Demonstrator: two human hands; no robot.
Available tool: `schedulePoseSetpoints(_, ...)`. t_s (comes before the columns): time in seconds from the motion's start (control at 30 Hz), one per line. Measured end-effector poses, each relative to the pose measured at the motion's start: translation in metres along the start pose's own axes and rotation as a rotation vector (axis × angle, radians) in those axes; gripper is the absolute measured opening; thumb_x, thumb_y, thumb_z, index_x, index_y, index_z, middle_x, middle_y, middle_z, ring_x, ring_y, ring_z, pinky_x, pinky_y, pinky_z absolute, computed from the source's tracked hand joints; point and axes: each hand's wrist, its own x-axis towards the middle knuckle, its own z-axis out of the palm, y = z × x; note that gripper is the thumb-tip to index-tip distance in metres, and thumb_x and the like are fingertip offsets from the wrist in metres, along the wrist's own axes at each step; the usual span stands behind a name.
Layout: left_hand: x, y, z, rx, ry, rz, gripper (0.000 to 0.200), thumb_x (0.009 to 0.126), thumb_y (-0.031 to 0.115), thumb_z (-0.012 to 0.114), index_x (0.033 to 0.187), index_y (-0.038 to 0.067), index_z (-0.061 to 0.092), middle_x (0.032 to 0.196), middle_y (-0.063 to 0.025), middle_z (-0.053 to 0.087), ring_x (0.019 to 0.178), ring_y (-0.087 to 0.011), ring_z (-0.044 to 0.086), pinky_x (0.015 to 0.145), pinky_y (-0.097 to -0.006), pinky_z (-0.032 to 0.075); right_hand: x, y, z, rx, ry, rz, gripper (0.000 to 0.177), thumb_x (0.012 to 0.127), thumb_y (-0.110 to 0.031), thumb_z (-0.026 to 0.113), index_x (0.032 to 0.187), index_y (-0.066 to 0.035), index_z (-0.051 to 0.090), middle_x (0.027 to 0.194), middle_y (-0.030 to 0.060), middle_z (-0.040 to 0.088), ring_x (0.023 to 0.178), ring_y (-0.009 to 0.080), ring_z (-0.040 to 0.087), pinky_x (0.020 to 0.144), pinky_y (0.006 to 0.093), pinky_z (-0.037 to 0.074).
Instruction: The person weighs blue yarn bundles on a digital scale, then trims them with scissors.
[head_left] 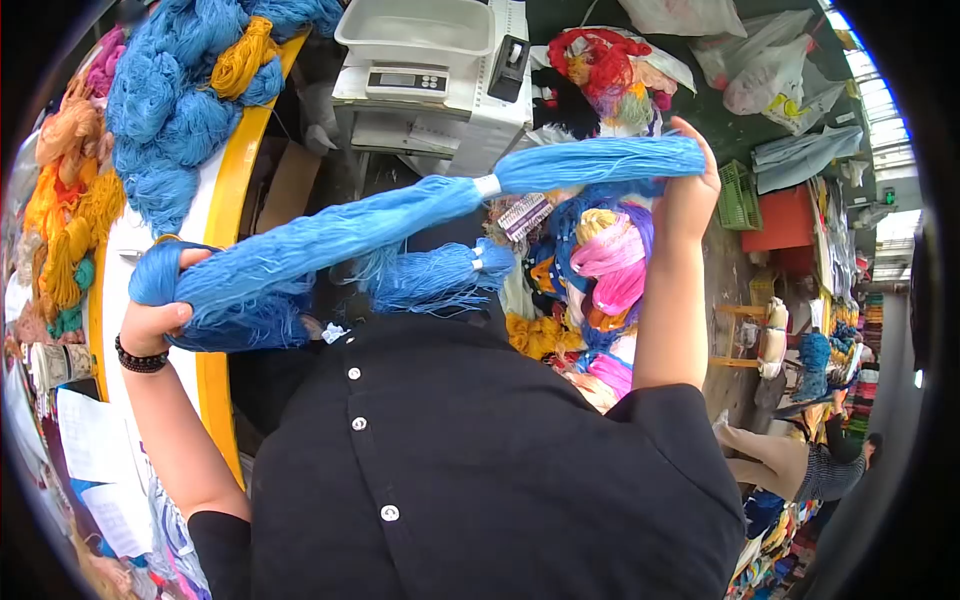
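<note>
A long hank of blue thread (pixel 370 225) stretches between my two hands, bound by a white band (pixel 487 186) beyond its middle. My left hand (pixel 152 318), with a dark bead bracelet (pixel 140 358) at the wrist, is closed around the looped end. Darker blue thread (pixel 265 318) hangs beneath that hand. At the other end, my right hand (pixel 690 195) grips the bundle, its fingers partly hidden behind the strands. Below the hank, in front of my black shirt, sits a second blue thread bundle (pixel 430 278) with its own white tie.
Piles of blue yarn (pixel 175 90) and orange yarn (pixel 75 235) cover the yellow-edged table (pixel 222 200) on the left. Ahead stands a digital scale (pixel 408 82) with a white tray (pixel 415 28). Pink and purple skeins (pixel 610 260) lie near my right arm. Another person (pixel 800 465) is at far right.
</note>
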Motion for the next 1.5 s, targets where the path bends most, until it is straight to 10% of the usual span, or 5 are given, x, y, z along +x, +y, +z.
schedulePoseSetpoints(0.37, 0.017, -0.101, 0.031, -0.406, 0.252, -0.272, 0.047, 0.085, 0.011, 0.060, 0.130, 0.007, 0.051, 0.119, -0.0101, 0.062, 0.051, -0.0039, 0.043, 0.047, -0.0170, 0.038, -0.046, 0.167, -0.097, -1.413, -0.625, 0.324, 0.042, 0.068, -0.026, 0.075, 0.106, -0.009, 0.067, 0.100, 0.0177, 0.067, 0.098, 0.0322, 0.063, 0.085, 0.0409, 0.048)
schedulePoseSetpoints(0.63, 0.018, -0.053, 0.072, -0.436, 0.138, 0.201, 0.072, 0.096, 0.056, 0.029, 0.139, -0.003, 0.036, 0.135, -0.0149, 0.048, 0.123, -0.0205, 0.046, 0.097, -0.0312, 0.038, -0.120, 0.058, 0.125, -0.399, -1.000, -0.147, 0.025, 0.083, -0.015, 0.065, 0.106, -0.003, 0.066, 0.102, 0.0133, 0.067, 0.096, 0.0248, 0.064, 0.084, 0.0333, 0.049)
schedulePoseSetpoints(0.97, 0.006, 0.029, 0.079, 0.705, 0.300, 0.621, 0.079, 0.095, 0.061, 0.020, 0.121, -0.004, 0.056, 0.123, -0.0173, 0.058, 0.117, -0.0293, 0.052, 0.102, -0.0400, 0.035, -0.166, -0.043, 0.249, 0.283, -1.531, 0.380, 0.025, 0.087, -0.016, 0.066, 0.104, 0.001, 0.059, 0.083, 0.0005, 0.057, 0.080, 0.0057, 0.052, 0.073, 0.0256, 0.046)
schedulePoseSetpoints(1.27, -0.002, 0.014, 0.080, -0.746, 0.240, 0.330, 0.053, 0.101, 0.041, 0.031, 0.122, -0.003, 0.050, 0.117, -0.0140, 0.060, 0.110, -0.0255, 0.058, 0.097, -0.0399, 0.043, -0.163, -0.040, 0.252, 0.470, -1.223, 0.698, 0.025, 0.085, -0.016, 0.067, 0.102, 0.002, 0.065, 0.088, 0.0019, 0.064, 0.079, 0.0066, 0.057, 0.073, 0.0251, 0.049)
schedulePoseSetpoints(1.5, 0.010, 0.000, 0.102, -0.621, 0.379, 0.345, 0.030, 0.098, 0.024, 0.048, 0.115, 0.001, 0.056, 0.109, -0.0064, 0.061, 0.100, -0.0153, 0.058, 0.089, -0.0310, 0.045, -0.168, -0.032, 0.256, 0.333, -1.190, 0.681, 0.023, 0.084, -0.016, 0.068, 0.099, 0.001, 0.066, 0.086, 0.0020, 0.066, 0.076, 0.0068, 0.058, 0.071, 0.0250, 0.049)
